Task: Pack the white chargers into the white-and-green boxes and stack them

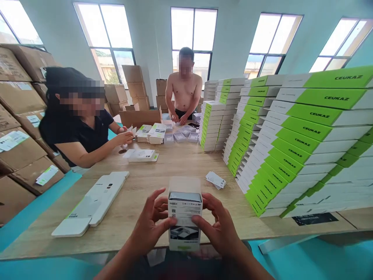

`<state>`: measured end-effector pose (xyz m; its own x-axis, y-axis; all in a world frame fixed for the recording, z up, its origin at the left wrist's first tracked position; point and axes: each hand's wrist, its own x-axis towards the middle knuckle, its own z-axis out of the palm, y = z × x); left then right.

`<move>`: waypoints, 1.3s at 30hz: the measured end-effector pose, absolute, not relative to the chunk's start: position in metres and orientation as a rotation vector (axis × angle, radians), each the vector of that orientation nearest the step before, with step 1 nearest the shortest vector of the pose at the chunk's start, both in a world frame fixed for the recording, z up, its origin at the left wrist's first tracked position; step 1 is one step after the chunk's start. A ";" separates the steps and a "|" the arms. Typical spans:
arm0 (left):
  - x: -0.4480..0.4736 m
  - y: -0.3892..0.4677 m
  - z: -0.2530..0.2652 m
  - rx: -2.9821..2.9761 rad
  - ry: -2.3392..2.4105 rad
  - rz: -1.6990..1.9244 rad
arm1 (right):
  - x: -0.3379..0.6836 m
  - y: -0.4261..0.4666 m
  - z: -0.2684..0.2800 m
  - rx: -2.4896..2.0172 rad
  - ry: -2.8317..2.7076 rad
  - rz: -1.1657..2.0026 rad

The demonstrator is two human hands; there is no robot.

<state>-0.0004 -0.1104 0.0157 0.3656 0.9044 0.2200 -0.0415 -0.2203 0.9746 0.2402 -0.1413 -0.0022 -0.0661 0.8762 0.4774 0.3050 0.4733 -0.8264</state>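
Upright between my hands at the table's front edge is a white printed box [185, 229], its top flap raised and something grey showing inside the opening. My left hand [154, 219] grips its left side, thumb on the printed face. From the right, my right hand [217, 221] holds it the same way, fingers curled behind the side. Beyond the box, to the right, lies a small pile of printed cards [216, 180]. Flat folded cartons [101, 190] are stacked on the table at the left.
Tall stacks of green and white boxes [303, 144] line the right side. At left, a person in a dark shirt [84, 132] handles paper; another person [184, 89] stands at the far end. More box stacks [157, 132] and brown cartons [23, 101] stand around.
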 end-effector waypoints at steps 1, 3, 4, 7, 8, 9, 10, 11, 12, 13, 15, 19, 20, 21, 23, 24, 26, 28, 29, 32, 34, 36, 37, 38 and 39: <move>0.001 -0.119 0.006 1.540 0.829 1.115 | 0.246 -0.146 -0.011 -1.042 -1.653 0.618; -0.001 -0.130 -0.008 1.685 0.844 1.126 | 0.257 -0.152 -0.023 -1.016 -1.729 0.519; -0.004 -0.132 -0.011 1.784 0.850 1.123 | 0.261 -0.154 -0.026 -1.001 -1.774 0.465; -0.013 -0.130 -0.007 2.076 0.853 1.065 | 0.269 -0.151 -0.023 -0.963 -1.942 0.347; -0.015 -0.128 -0.002 2.148 0.848 1.018 | 0.270 -0.149 -0.019 -0.945 -2.004 0.319; -0.017 -0.127 0.004 2.204 0.848 0.968 | 0.271 -0.146 -0.014 -0.924 -2.061 0.292; -0.018 -0.126 0.009 2.248 0.852 0.930 | 0.271 -0.145 -0.008 -0.896 -2.107 0.262; -0.019 -0.127 0.013 2.289 0.859 0.907 | 0.272 -0.144 -0.002 -0.865 -2.136 0.235; -0.019 -0.128 0.016 2.328 0.866 0.911 | 0.272 -0.144 0.004 -0.842 -2.145 0.218; -0.019 -0.130 0.018 2.365 0.872 0.946 | 0.271 -0.144 0.009 -0.822 -2.142 0.210; -0.017 -0.135 0.016 2.427 0.877 1.064 | 0.269 -0.146 0.016 -0.786 -2.108 0.231; -0.012 -0.144 0.009 2.435 0.839 1.339 | 0.263 -0.149 0.025 -0.671 -2.059 0.234; -0.011 -0.146 0.010 2.440 0.823 1.374 | 0.262 -0.150 0.028 -0.656 -2.083 0.201; -0.010 -0.147 0.013 2.451 0.814 1.379 | 0.261 -0.150 0.031 -0.653 -2.117 0.171; -0.008 -0.152 0.024 2.449 0.837 1.301 | 0.259 -0.152 0.041 -0.687 -2.167 0.183; -0.006 -0.155 0.031 2.417 0.870 1.259 | 0.257 -0.154 0.046 -0.717 -2.166 0.235; -0.002 -0.162 0.044 2.291 0.983 1.215 | 0.252 -0.157 0.054 -0.788 -2.129 0.356; 0.005 -0.167 0.052 2.117 1.112 1.224 | 0.246 -0.159 0.059 -0.863 -2.064 0.435; 0.008 -0.169 0.054 2.017 1.168 1.228 | 0.243 -0.160 0.060 -0.895 -2.020 0.462; 0.016 -0.171 0.053 1.757 1.250 1.213 | 0.235 -0.161 0.059 -0.949 -1.888 0.524; 0.018 -0.171 0.052 1.718 1.240 1.218 | 0.232 -0.161 0.058 -0.960 -1.843 0.548; 0.019 -0.171 0.053 1.760 1.208 1.251 | 0.232 -0.161 0.056 -0.940 -1.845 0.540; 0.019 -0.171 0.054 1.789 1.194 1.271 | 0.234 -0.161 0.055 -0.923 -1.863 0.525; 0.018 -0.170 0.056 1.817 1.188 1.287 | 0.236 -0.161 0.054 -0.899 -1.893 0.500; 0.017 -0.170 0.056 1.848 1.185 1.298 | 0.239 -0.160 0.053 -0.871 -1.933 0.463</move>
<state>0.0168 -0.1704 0.0564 0.1309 0.9000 0.4159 0.3323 -0.4350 0.8368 0.2392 -0.1602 0.0528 -0.3122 0.7354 0.6014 0.3831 0.6768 -0.6287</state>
